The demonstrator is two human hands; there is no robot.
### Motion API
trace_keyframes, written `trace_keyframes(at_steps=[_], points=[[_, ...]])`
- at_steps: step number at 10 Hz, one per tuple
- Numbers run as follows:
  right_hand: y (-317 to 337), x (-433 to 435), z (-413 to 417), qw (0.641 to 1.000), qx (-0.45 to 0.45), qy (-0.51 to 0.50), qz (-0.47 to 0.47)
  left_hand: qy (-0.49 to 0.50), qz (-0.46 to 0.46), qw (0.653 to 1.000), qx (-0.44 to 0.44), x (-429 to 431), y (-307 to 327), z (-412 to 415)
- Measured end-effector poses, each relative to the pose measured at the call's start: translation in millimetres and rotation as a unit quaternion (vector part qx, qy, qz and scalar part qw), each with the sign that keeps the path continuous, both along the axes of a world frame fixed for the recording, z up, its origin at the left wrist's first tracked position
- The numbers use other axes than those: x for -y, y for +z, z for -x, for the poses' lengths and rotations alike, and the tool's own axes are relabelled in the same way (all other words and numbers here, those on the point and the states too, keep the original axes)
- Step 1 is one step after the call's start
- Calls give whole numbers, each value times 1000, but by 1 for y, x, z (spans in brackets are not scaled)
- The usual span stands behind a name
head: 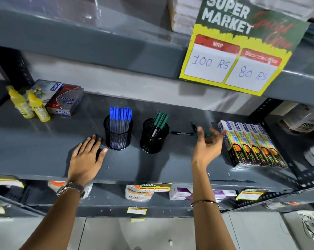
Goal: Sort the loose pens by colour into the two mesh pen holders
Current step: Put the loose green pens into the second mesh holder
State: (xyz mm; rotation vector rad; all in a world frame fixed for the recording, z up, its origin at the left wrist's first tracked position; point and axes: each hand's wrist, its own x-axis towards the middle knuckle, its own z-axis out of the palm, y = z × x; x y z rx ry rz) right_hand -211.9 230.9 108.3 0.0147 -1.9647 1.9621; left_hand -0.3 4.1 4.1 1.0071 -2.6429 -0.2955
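Two black mesh pen holders stand mid-shelf. The left holder (118, 137) is packed with blue-capped pens (120, 114). The right holder (154, 138) has a few green-capped pens (160, 119) leaning in it. To its right a loose dark pen (182, 133) lies flat on the shelf, and a loose green pen (193, 125) lies slanted behind my right hand. My right hand (207, 147) is blurred, fingers spread over the green pen, not clearly gripping it. My left hand (87, 156) rests flat on the shelf, thumb beside the left holder's base.
A grey metal shelf (44, 150) carries everything. Neon pencil boxes (251, 143) lie close to my right hand. Two yellow bottles (29, 105) and boxed goods (64, 101) sit back left. A price sign (230, 56) hangs from the shelf above.
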Motion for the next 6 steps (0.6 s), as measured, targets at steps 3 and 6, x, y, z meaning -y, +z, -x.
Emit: trace_keyframes(at_steps=[3,6], points=[[59,44,5,986,-96,126,-45,1,0,1000,1,0,1,-1],[3,67,2,942,-22,190,-275,4,-5,1000,1,1,1,0]])
